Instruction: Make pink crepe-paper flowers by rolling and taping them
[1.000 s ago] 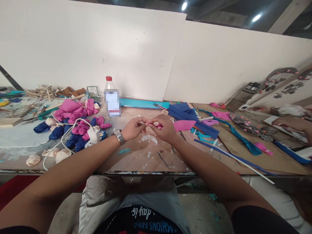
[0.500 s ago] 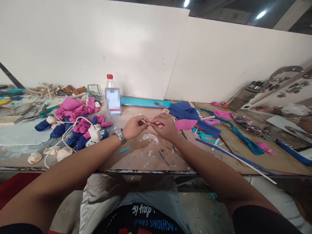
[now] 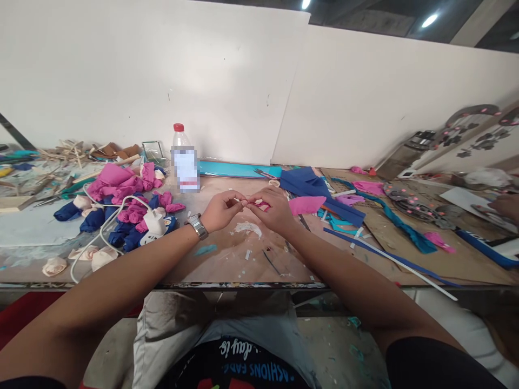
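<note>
Over the middle of the worktable, my left hand (image 3: 223,209) and my right hand (image 3: 272,209) meet at the fingertips. Between them is a small dark pink piece of crepe paper (image 3: 263,206), mostly hidden by the fingers. Both hands are closed in a pinch on it. A flat pink crepe paper piece (image 3: 307,205) lies just right of my right hand, in front of folded blue crepe paper (image 3: 302,182). Left of my watch-wearing wrist is a heap of pink crepe paper flowers (image 3: 117,182) and blue rolled flowers (image 3: 92,220).
A red-capped bottle (image 3: 178,135) stands behind my left hand, its front blurred out. A white charger (image 3: 154,220) and cable lie among the flowers. Scissors (image 3: 265,173) rest on a turquoise strip (image 3: 231,169). A white stick (image 3: 405,266) crosses the right side. Another person's hand (image 3: 505,205) shows far right.
The fingers have shifted slightly around the pink piece, and a bit more of it shows by my right hand. The whole view has moved slightly.
</note>
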Motion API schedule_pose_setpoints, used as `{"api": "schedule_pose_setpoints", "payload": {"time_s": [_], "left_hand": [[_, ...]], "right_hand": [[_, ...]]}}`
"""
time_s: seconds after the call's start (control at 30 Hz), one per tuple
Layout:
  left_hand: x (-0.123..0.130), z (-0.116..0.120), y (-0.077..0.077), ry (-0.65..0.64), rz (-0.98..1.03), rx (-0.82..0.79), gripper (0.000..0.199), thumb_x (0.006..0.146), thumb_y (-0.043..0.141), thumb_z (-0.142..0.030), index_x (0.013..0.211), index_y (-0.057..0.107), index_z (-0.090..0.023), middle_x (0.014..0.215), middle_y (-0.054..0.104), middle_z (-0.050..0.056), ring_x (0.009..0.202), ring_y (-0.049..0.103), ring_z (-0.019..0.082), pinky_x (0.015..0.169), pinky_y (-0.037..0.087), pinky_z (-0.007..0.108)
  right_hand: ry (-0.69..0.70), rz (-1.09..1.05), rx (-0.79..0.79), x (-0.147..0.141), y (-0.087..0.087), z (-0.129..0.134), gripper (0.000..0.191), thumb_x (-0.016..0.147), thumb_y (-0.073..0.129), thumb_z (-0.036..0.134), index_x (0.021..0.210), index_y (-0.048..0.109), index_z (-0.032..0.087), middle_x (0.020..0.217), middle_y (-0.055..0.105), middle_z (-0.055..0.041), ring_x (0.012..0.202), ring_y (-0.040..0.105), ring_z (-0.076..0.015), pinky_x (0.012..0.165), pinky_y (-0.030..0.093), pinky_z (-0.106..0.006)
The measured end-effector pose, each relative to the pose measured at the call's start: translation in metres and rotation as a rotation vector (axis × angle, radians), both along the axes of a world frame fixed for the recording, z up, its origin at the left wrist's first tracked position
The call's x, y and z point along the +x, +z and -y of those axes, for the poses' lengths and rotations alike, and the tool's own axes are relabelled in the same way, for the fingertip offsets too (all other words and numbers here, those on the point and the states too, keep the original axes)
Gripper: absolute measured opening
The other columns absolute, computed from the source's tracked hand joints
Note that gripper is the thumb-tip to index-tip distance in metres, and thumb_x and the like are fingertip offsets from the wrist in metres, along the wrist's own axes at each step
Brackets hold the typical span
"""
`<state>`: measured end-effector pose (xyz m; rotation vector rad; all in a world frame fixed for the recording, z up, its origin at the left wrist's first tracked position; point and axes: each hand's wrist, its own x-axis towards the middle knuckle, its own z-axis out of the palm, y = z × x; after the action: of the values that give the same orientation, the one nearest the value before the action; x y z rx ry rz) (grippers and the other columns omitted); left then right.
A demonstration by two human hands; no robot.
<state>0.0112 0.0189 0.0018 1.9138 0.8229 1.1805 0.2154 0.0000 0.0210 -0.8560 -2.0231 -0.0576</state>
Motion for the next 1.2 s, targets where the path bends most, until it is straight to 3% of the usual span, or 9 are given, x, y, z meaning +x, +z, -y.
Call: {"api": "schedule_pose_setpoints", "payload": {"time_s": [0.3, 0.53, 0.73, 1.2], "left_hand": [[-0.0003, 0.0008, 0.0007, -0.002, 0.02, 0.052, 0.034, 0.094, 0.065, -0.049, 0.094, 0.073, -0.017, 0.086, 0.073, 0.006, 0.07, 0.067, 0.014, 0.065, 0.049, 0.025], [-0.0014, 0.0024, 0.0011, 0.037, -0.029, 0.247, 0.03, 0.097, 0.063, -0.044, 0.094, 0.078, -0.019, 0.086, 0.074, 0.007, 0.073, 0.066, 0.014, 0.065, 0.049, 0.026], [-0.0013, 0.0035, 0.0009, 0.056, -0.019, 0.299, 0.027, 0.097, 0.064, -0.041, 0.1, 0.081, -0.02, 0.094, 0.077, 0.009, 0.081, 0.069, 0.016, 0.067, 0.052, 0.026], [-0.0008, 0.0033, 0.0005, -0.008, -0.014, 0.206, 0.031, 0.097, 0.063, -0.043, 0.11, 0.081, -0.022, 0.106, 0.077, 0.01, 0.088, 0.07, 0.018, 0.073, 0.056, 0.029]], "right_hand": [[-0.011, 0.005, -0.002, 0.0008, 0.002, 0.0012, 0.02, 0.094, 0.072, 0.042, 0.087, 0.076, 0.024, 0.08, 0.077, -0.0022, 0.08, 0.065, -0.0213, 0.083, 0.045, -0.041], [-0.018, -0.005, 0.01, 0.0021, 0.0009, -0.0006, 0.018, 0.093, 0.073, 0.039, 0.084, 0.074, 0.023, 0.078, 0.075, -0.0013, 0.079, 0.064, -0.021, 0.083, 0.044, -0.04], [-0.025, -0.027, 0.027, 0.0025, -0.0009, -0.0014, 0.017, 0.092, 0.074, 0.038, 0.084, 0.073, 0.024, 0.079, 0.076, -0.0016, 0.081, 0.065, -0.0213, 0.083, 0.046, -0.04], [-0.051, -0.091, -0.024, 0.0032, -0.0055, -0.0043, 0.026, 0.088, 0.077, 0.049, 0.083, 0.072, 0.024, 0.083, 0.076, -0.0028, 0.082, 0.066, -0.0223, 0.082, 0.05, -0.04]]}}
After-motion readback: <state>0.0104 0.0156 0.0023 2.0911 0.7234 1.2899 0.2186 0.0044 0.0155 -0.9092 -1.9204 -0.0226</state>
